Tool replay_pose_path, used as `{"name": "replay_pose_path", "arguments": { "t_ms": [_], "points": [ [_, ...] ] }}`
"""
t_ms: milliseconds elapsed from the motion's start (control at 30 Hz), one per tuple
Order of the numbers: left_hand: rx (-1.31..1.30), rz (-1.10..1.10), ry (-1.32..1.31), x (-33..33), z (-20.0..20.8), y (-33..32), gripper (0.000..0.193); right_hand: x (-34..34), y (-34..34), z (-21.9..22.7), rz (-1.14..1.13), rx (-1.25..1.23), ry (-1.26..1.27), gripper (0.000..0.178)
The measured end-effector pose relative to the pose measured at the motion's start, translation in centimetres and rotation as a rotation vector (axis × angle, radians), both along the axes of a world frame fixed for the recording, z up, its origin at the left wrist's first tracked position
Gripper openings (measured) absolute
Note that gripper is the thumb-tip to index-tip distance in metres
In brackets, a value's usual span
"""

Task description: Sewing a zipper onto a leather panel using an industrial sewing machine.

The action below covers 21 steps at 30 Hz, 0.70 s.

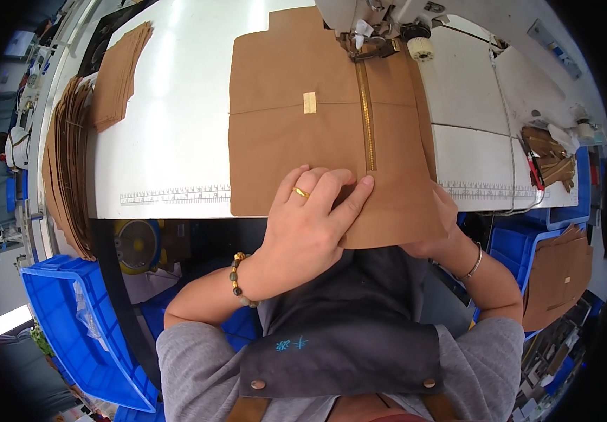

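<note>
A brown fabric panel (282, 148) lies on the white sewing table and hangs over its front edge. A brass-toothed zipper (366, 116) runs down it, the upper end under the sewing machine head (373, 43). My left hand (310, 218) rests on the panel by the zipper's lower end, fingers bent, thumb and forefinger close together gripping the cloth. My right hand (440, 225) holds the panel's lower right part from beneath; most of its fingers are hidden by the cloth. A small pale tab (309, 103) sits left of the zipper.
Stacked brown pieces (68, 169) hang over the table's left edge, with more brown pieces (122, 74) behind. A ruler strip (170, 195) runs along the front. Blue crates (85, 330) stand lower left and right. At right lie a red-handled tool (532, 165) and brown scraps (549, 151).
</note>
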State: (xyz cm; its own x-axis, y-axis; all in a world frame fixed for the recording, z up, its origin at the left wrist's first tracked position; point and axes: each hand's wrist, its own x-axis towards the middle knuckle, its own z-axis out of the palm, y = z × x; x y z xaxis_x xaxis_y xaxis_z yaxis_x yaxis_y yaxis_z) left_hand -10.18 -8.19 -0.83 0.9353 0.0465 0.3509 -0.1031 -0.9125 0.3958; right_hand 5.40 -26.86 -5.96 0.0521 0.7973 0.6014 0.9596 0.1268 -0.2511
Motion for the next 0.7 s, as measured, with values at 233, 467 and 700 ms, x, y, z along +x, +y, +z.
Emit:
{"name": "replay_pose_path", "arguments": {
  "t_ms": [233, 467, 700],
  "points": [
    [0.007, 0.008, -0.002, 0.0, 0.12, 0.04, 0.065, 0.13, -0.09, -0.01, 0.003, 0.019, -0.042, 0.04],
    [-0.035, 0.026, 0.039, 0.02, 0.3, -0.07, 0.065, 0.12, -0.15, -0.37, -0.011, 0.022, -0.074, 0.036],
    [-0.081, 0.014, 0.072, 0.22, 0.39, 0.3, 0.064, 0.05, -0.1, -0.2, -0.02, 0.013, -0.088, 0.036]
  ]
}}
